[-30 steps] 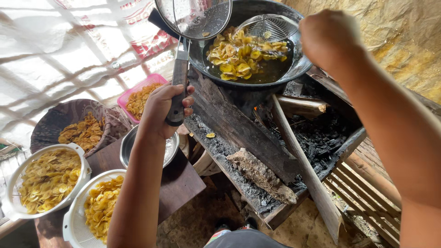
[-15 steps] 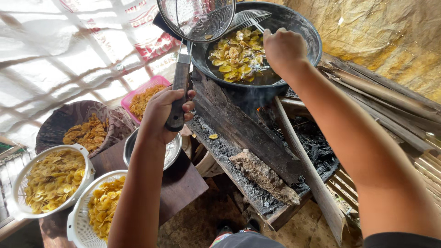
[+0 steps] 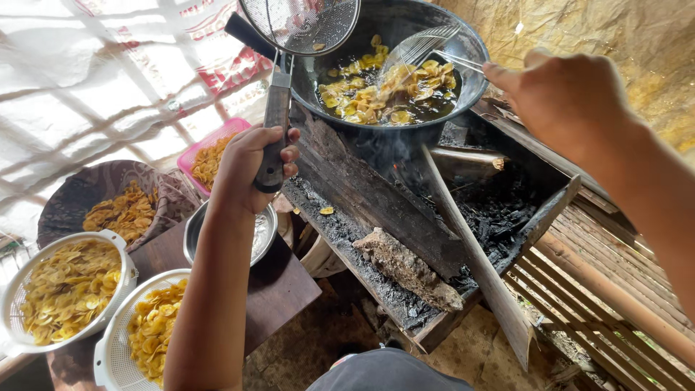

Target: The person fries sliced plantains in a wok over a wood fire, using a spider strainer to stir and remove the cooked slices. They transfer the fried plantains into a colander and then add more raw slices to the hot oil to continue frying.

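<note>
Seen lower left: two white colanders (image 3: 116, 279) of yellow chips, a pink tray (image 3: 217, 134), a steel bowl (image 3: 194, 235), charred logs (image 3: 409, 268) right.

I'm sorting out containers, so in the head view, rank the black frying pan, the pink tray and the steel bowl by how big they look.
1. black frying pan, clearly largest.
2. steel bowl and pink tray: unsure, both partly hidden, so left unranked.

Counted: two hands, left (image 3: 250, 165) and right (image 3: 565, 101). One black frying pan (image 3: 474, 80). Two skimmers, one mesh (image 3: 300, 25), one wire (image 3: 420, 45). Two white colanders (image 3: 116, 347) of chips. One pink tub (image 3: 224, 134). One steel bowl (image 3: 194, 235). One cloth-lined basket (image 3: 87, 185).
</note>
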